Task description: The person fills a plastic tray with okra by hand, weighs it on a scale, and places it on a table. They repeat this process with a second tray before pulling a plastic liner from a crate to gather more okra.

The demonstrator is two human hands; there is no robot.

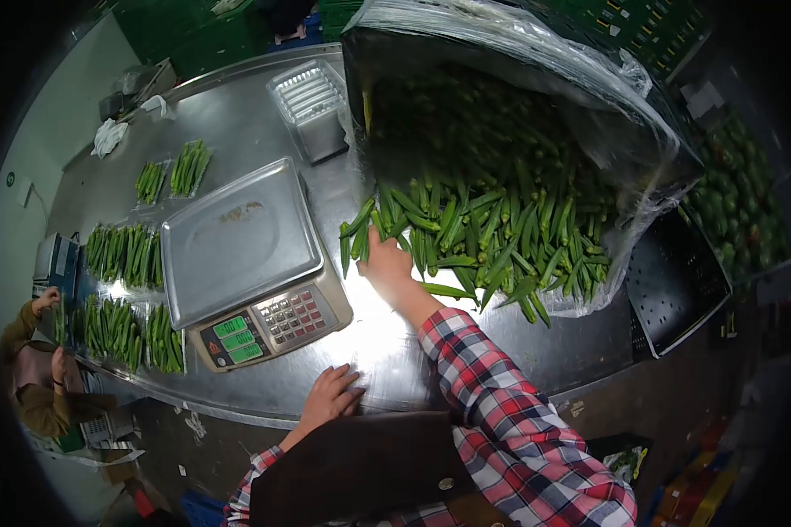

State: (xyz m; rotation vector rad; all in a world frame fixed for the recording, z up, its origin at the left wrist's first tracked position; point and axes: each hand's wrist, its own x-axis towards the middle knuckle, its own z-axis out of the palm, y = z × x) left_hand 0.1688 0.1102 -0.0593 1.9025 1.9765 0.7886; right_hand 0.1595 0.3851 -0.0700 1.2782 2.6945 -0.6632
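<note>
My right hand [385, 262] is at the left edge of a heap of green okra [501, 237] that spills from a tipped, plastic-lined crate [659, 105]. Its fingers are curled against a few okra pods [359, 230] there; the fingertips are partly hidden. On the steel table's front edge rests my left hand [332, 393], holding nothing, with its fingers stretched out. Between the hands and the packed okra stands a weighing scale [242, 241], its metal pan bare and its green displays lit.
Stacked clear plastic trays [312, 101] stand behind the scale. Okra packs [123, 255] lie at left, with two more packs [189, 167] farther back. Another person's hands [47, 301] are at the far left. A black crate [681, 281] is at right.
</note>
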